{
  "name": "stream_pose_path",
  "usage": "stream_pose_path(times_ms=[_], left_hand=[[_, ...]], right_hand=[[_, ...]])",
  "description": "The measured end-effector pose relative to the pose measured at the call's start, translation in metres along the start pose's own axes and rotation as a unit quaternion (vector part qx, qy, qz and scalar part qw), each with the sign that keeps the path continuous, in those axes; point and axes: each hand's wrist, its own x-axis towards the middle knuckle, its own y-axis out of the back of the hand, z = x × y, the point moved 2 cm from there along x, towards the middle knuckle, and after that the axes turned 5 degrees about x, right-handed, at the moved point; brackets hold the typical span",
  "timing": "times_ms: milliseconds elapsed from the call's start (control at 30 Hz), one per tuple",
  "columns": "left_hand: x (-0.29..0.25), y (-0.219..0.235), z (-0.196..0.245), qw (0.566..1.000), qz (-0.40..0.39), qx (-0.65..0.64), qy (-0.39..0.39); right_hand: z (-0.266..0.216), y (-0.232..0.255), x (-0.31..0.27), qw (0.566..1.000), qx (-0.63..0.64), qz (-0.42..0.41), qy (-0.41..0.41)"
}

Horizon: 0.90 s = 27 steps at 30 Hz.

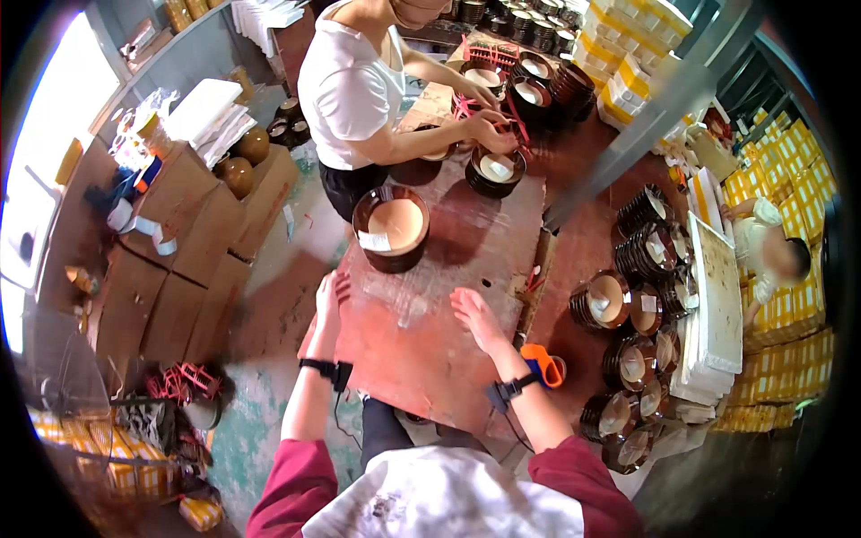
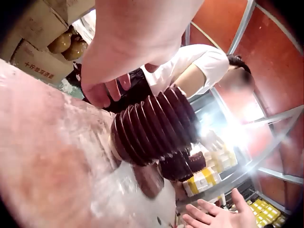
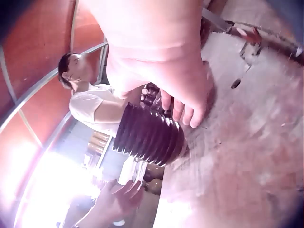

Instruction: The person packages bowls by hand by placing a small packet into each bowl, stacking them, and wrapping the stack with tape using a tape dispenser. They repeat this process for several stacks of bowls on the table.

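A stack of dark brown ribbed bowls (image 1: pixel 392 255) with a pale inside and a white label stands on the worn table (image 1: pixel 421 341). My left hand (image 1: pixel 332 296) is near its lower left with fingers extended. To the right and closer to me, my right hand (image 1: pixel 480 318) hovers with its fingers spread. Neither hand holds anything. The stacked rims (image 2: pixel 154 126) face sideways in the left wrist view, beyond my left hand (image 2: pixel 128 52). From the right wrist, my right hand (image 3: pixel 161 76) partly overlaps the same stack (image 3: pixel 147 135).
Across the table, a person (image 1: pixel 359 99) handles red strapping (image 1: pixel 462 106) by another bowl stack (image 1: pixel 496 170). Several bowl stacks (image 1: pixel 599 300) fill the right side beside white foam boards (image 1: pixel 713 314). An orange tape dispenser (image 1: pixel 543 366) lies near my right wrist. Cardboard boxes (image 1: pixel 193 224) stand left.
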Motion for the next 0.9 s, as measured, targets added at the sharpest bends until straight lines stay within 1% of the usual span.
stream_pose_path(times_ms=[33, 67, 133, 167, 200, 233, 267, 300, 333, 367, 400, 433, 467, 500, 533, 567, 600, 633, 667, 700, 733, 767, 800, 867, 900], left_hand=[[0.038, -0.011, 0.006, 1.0, -0.014, 0.008, -0.021], [0.069, -0.025, 0.011, 0.999, -0.017, -0.041, 0.007], [0.115, -0.05, 0.014, 0.996, -0.063, -0.056, 0.024], [0.132, -0.062, 0.013, 0.99, -0.12, -0.046, 0.052], [0.142, -0.077, 0.008, 0.981, -0.179, -0.069, -0.011], [0.139, -0.088, 0.015, 0.974, -0.203, -0.097, -0.036], [0.135, -0.094, 0.025, 0.964, -0.228, -0.122, -0.058], [0.15, -0.096, 0.015, 0.958, -0.232, -0.158, -0.054], [0.158, -0.096, 0.008, 0.959, -0.231, -0.149, -0.068], [0.161, -0.096, 0.001, 0.959, -0.232, -0.141, -0.085], [0.161, -0.096, 0.0, 0.959, -0.23, -0.133, -0.103], [0.159, -0.097, -0.001, 0.952, -0.238, -0.167, -0.093], [0.154, -0.097, -0.002, 0.953, -0.232, -0.176, -0.087], [0.154, -0.097, -0.012, 0.953, -0.228, -0.183, -0.084], [0.143, -0.1, 0.005, 0.952, -0.226, -0.19, -0.084], [0.118, -0.103, 0.014, 0.961, -0.184, -0.19, -0.079], [0.123, -0.099, -0.011, 0.959, -0.203, -0.186, -0.062], [0.11, -0.099, -0.017, 0.961, -0.194, -0.193, -0.045], [0.095, -0.102, -0.023, 0.962, -0.185, -0.199, -0.026], [0.075, -0.102, -0.028, 0.958, -0.197, -0.209, -0.013], [0.059, -0.106, -0.034, 0.953, -0.206, -0.223, -0.003], [0.042, -0.11, -0.041, 0.951, -0.207, -0.228, 0.01], [0.024, -0.11, -0.054, 0.951, -0.207, -0.231, 0.024], [-0.006, -0.115, -0.071, 0.956, -0.203, -0.207, 0.039], [-0.026, -0.118, -0.077, 0.956, -0.191, -0.218, 0.047]], right_hand=[[0.004, -0.014, 0.03, 0.999, 0.027, 0.03, -0.001], [0.01, -0.027, 0.061, 0.997, 0.048, 0.056, 0.009], [0.018, -0.051, 0.116, 0.99, 0.09, 0.108, 0.031], [0.019, -0.061, 0.141, 0.985, 0.126, 0.114, 0.02], [0.023, -0.07, 0.162, 0.979, 0.162, 0.12, 0.008], [0.027, -0.082, 0.174, 0.971, 0.203, 0.123, 0.007], [0.038, -0.088, 0.189, 0.966, 0.228, 0.105, 0.057], [0.053, -0.091, 0.202, 0.958, 0.251, 0.086, 0.107], [0.056, -0.097, 0.208, 0.946, 0.275, 0.067, 0.157], [0.06, -0.097, 0.21, 0.937, 0.307, 0.094, 0.136], [0.06, -0.099, 0.208, 0.927, 0.338, 0.119, 0.114], [0.057, -0.101, 0.205, 0.914, 0.368, 0.143, 0.092], [0.053, -0.104, 0.199, 0.921, 0.35, 0.138, 0.102], [0.056, -0.102, 0.197, 0.926, 0.335, 0.134, 0.113], [0.048, -0.105, 0.193, 0.93, 0.32, 0.127, 0.128], [0.041, -0.106, 0.184, 0.925, 0.333, 0.149, 0.101], [0.03, -0.11, 0.167, 0.919, 0.346, 0.173, 0.073], [0.042, -0.1, 0.158, 0.917, 0.348, 0.174, 0.089], [0.057, -0.088, 0.146, 0.923, 0.335, 0.151, 0.112], [0.074, -0.075, 0.13, 0.928, 0.322, 0.13, 0.134], [0.061, -0.073, 0.114, 0.934, 0.305, 0.103, 0.155], [0.056, -0.071, 0.087, 0.915, 0.36, 0.138, 0.114], [0.059, -0.06, 0.071, 0.917, 0.351, 0.144, 0.121], [0.081, -0.037, 0.037, 0.922, 0.332, 0.15, 0.131], [0.089, -0.029, 0.019, 0.923, 0.332, 0.153, 0.121]])
